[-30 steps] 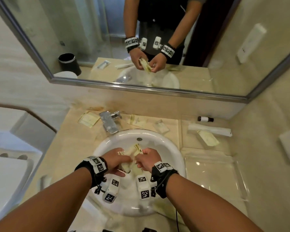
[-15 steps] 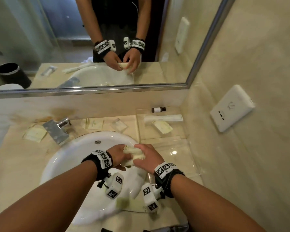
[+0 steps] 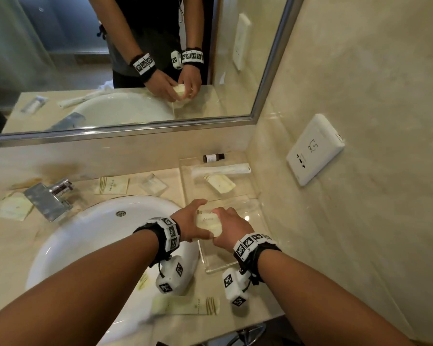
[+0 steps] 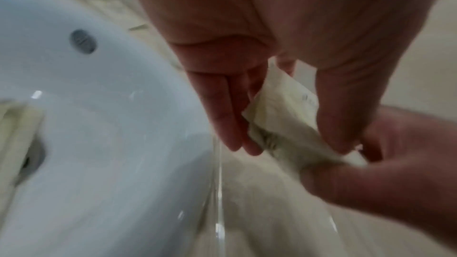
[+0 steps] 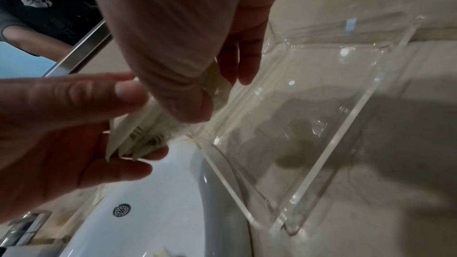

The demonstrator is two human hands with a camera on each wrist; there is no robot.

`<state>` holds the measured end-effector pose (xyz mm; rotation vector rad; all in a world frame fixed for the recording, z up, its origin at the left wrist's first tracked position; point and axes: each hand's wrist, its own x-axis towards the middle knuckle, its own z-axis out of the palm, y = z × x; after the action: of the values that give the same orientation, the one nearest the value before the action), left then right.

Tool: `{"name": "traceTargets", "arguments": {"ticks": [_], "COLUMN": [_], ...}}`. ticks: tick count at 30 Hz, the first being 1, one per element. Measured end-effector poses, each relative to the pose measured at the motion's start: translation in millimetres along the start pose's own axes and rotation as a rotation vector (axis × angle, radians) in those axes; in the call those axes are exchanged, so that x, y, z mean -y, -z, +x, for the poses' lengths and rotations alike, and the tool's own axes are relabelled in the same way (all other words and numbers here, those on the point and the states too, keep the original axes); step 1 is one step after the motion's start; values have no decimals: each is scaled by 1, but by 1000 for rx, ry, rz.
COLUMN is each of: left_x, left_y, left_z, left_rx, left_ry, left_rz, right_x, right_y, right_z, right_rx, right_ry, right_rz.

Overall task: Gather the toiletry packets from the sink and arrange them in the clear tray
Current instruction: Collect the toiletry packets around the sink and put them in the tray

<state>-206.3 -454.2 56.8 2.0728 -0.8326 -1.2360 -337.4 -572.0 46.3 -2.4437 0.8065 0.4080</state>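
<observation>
Packets [image 3: 208, 222] stacked, pinched in both grips, left hand [image 3: 189, 222] and right hand [image 3: 231, 227], over the clear tray [image 3: 211, 264].

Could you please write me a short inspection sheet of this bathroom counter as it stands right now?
Surface: beige stone counter with a white sink set in it.
Job's things: a stack of cream packets held over the near end of the clear tray; the tray's far end holds a long white packet and a cream packet.
Clutter: loose packets around the sink, one at the front edge; a small dark bottle by the wall.
Hands: left hand and right hand both grip the stack.
Cables: nothing seen on the counter.
Surroundings: faucet, mirror, wall socket.
</observation>
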Motion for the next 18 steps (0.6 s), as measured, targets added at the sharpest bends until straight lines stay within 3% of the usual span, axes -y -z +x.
{"name": "traceTargets", "arguments": {"ticks": [3,7,11,18], "left_x": [-8,-11,-15,-8], "left_y": [-5,-12,-15,-18], "left_z": [9,24,28,40], "left_rx": [42,34,27,3], "left_ry": [-52,-7,13,43], "left_rz": [466,732,817,723], "right_x": [-7,-15,-21,-28], "right_y": [7,14,17,17], "right_z": [6,11,14,25], "right_rx": [21,51,68,57], "right_ry": [-8,26,66,86], "right_rz": [-32,-68,-129,-214]}}
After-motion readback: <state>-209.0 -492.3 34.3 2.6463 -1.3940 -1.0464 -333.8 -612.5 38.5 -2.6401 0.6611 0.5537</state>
